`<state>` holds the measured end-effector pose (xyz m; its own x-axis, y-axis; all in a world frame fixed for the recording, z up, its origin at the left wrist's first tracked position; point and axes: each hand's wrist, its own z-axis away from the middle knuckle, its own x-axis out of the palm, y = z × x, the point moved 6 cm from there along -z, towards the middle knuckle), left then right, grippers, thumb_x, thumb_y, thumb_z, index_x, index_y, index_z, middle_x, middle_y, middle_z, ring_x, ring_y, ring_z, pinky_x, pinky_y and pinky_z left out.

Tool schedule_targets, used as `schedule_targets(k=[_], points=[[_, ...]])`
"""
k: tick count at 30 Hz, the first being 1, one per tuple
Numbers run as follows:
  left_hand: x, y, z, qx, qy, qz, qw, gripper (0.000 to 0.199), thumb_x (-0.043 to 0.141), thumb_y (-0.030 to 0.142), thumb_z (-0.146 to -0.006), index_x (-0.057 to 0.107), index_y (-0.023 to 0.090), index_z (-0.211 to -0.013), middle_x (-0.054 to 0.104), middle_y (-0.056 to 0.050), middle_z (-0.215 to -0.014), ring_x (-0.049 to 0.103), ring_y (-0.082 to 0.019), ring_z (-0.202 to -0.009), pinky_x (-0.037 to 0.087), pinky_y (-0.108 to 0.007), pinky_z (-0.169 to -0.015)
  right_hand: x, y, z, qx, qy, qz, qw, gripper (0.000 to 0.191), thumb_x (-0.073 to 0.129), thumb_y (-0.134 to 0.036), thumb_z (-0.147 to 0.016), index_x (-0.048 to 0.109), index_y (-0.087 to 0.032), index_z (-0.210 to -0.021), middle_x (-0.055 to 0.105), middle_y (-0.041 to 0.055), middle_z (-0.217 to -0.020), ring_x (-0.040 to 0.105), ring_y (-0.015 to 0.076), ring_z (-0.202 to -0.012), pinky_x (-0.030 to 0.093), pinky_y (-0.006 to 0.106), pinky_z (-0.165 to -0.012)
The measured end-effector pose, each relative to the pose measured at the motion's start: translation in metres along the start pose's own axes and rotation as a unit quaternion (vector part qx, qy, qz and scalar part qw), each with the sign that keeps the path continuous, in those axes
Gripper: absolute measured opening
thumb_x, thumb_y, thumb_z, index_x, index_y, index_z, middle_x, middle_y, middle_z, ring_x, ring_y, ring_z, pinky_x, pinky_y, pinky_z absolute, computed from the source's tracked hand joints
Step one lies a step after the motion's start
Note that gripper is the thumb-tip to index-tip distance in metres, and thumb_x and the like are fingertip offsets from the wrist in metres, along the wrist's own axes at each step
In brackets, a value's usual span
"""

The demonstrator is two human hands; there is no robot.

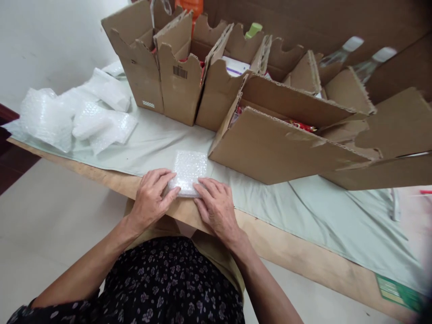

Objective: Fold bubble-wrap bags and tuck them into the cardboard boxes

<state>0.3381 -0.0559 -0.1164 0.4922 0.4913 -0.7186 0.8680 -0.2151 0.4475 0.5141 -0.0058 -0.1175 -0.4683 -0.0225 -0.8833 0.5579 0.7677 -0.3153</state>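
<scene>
A small, flat square of bubble wrap (190,167) lies at the front edge of the table, directly before me. My left hand (153,194) pinches its near left corner between thumb and fingers. At the near right corner, my right hand (216,203) grips it the same way, fingers on top and thumb at the near edge. The wrap looks folded or layered; whether anything is inside it cannot be made out. Just beyond its right side stands the corner of an open cardboard box (286,148).
More bubble wrap pieces (97,114) are heaped at the left. Several open cardboard bins (178,85) line the back, some with packets inside. Two clear bottles with white caps (353,43) stand behind them. Pale green cloth (266,198) covers the wooden table (270,234).
</scene>
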Motion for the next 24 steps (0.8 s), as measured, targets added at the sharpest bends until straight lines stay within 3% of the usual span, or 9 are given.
schedule_targets(k=[4, 7, 10, 12, 17, 21, 24], points=[[-0.013, 0.017, 0.013, 0.047, -0.043, 0.034, 0.997, 0.039, 0.069, 0.025, -0.096, 0.061, 0.022, -0.133, 0.069, -0.013, -0.128, 0.064, -0.032, -0.123, 0.051, -0.053, -0.109, -0.005, 0.000, 0.003, 0.018, 0.003, -0.089, 0.996, 0.026, 0.052, -0.019, -0.105, 0.070, -0.024, -0.123, 0.078, 0.0070, -0.116, 0.069, 0.0240, -0.107, 0.048, 0.044, -0.099], [-0.017, 0.017, 0.016, 0.029, -0.049, 0.069, 0.996, 0.038, 0.067, 0.020, -0.096, 0.061, 0.024, -0.133, 0.074, -0.009, -0.119, 0.067, -0.028, -0.116, 0.051, -0.052, -0.109, -0.010, 0.001, 0.010, 0.036, 0.004, -0.148, 0.988, 0.029, 0.055, -0.028, -0.106, 0.066, -0.025, -0.132, 0.078, 0.0066, -0.115, 0.070, 0.0240, -0.103, 0.050, 0.045, -0.099], [-0.010, 0.004, 0.008, -0.021, -0.024, 0.049, 0.998, 0.030, 0.066, 0.025, -0.097, 0.065, 0.021, -0.127, 0.076, -0.009, -0.111, 0.070, -0.028, -0.104, 0.055, -0.047, -0.097, -0.015, 0.004, 0.014, 0.056, 0.042, -0.091, 0.993, 0.038, 0.055, -0.035, -0.106, 0.060, -0.025, -0.142, 0.068, 0.0131, -0.138, 0.065, 0.0288, -0.122, 0.050, 0.048, -0.101], [-0.003, -0.006, 0.001, -0.052, -0.004, 0.011, 0.999, 0.028, 0.064, 0.029, -0.098, 0.067, 0.020, -0.124, 0.077, -0.009, -0.108, 0.070, -0.028, -0.101, 0.055, -0.047, -0.094, -0.014, 0.000, 0.010, 0.035, 0.056, -0.032, 0.997, 0.038, 0.057, -0.035, -0.105, 0.060, -0.024, -0.141, 0.062, 0.0148, -0.147, 0.060, 0.0311, -0.131, 0.049, 0.049, -0.103], [-0.002, -0.013, -0.003, -0.086, 0.029, -0.009, 0.996, 0.031, 0.062, 0.036, -0.100, 0.068, 0.019, -0.125, 0.073, -0.012, -0.116, 0.068, -0.030, -0.111, 0.055, -0.050, -0.101, 0.009, -0.007, -0.012, -0.003, -0.023, 0.013, 1.000, 0.036, 0.061, -0.022, -0.100, 0.064, -0.022, -0.136, 0.065, 0.0139, -0.145, 0.059, 0.0320, -0.131, 0.048, 0.049, -0.104], [-0.019, -0.011, 0.021, -0.188, 0.050, 0.092, 0.977, 0.040, 0.065, 0.038, -0.099, 0.065, 0.019, -0.134, 0.073, -0.011, -0.120, 0.070, -0.026, -0.110, 0.058, -0.046, -0.102, 0.008, 0.005, -0.018, 0.083, 0.009, -0.090, 0.992, 0.029, 0.056, -0.019, -0.102, 0.070, -0.023, -0.128, 0.076, 0.0098, -0.126, 0.068, 0.0273, -0.110, 0.050, 0.046, -0.098], [-0.012, -0.006, 0.039, -0.296, -0.001, 0.223, 0.929, 0.043, 0.067, 0.043, -0.098, 0.066, 0.021, -0.136, 0.076, -0.011, -0.124, 0.074, -0.026, -0.112, 0.061, -0.043, -0.101, 0.001, 0.011, -0.008, 0.186, 0.041, -0.242, 0.952, 0.025, 0.059, -0.028, -0.101, 0.072, -0.024, -0.123, 0.078, 0.0065, -0.116, 0.070, 0.0246, -0.102, 0.052, 0.042, -0.095]])
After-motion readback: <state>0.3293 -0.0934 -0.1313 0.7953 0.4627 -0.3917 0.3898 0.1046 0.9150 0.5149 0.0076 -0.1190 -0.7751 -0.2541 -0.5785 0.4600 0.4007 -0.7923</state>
